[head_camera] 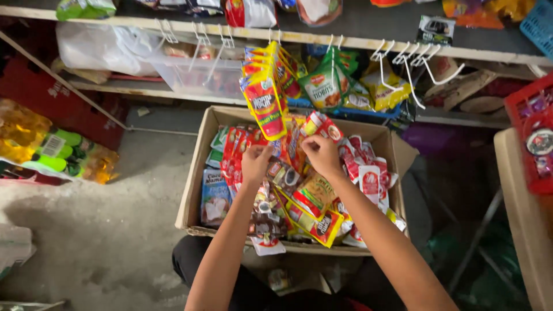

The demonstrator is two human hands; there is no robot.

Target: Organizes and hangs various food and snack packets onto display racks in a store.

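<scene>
1. The left hand (255, 163) and the right hand (321, 154) are both over the cardboard box (196, 190), which stands open on the floor near the person's knees. The box is low and near, probably so that both hands can reach every part of it.
2. The left hand has its fingers pinched on the top edge of a red pouch (239, 151) at the left middle of the box. The pouches there stand upright in a row, so their top edges are easy to grasp.
3. The right hand is closed on the lower end of a red and white packet (322, 125), which is lifted a little above the others and tilted toward the far side.
4. The other packets in the box lie in a loose heap, red ones at the right and a blue and white carton (215, 198) flat at the left wall.
5. On the far shelf edge, white hooks (403, 60) stick out. Some are bare; a bunch of red and yellow sachets (266, 95) and a green pouch (327, 83) hang from others, just above the box.
</scene>
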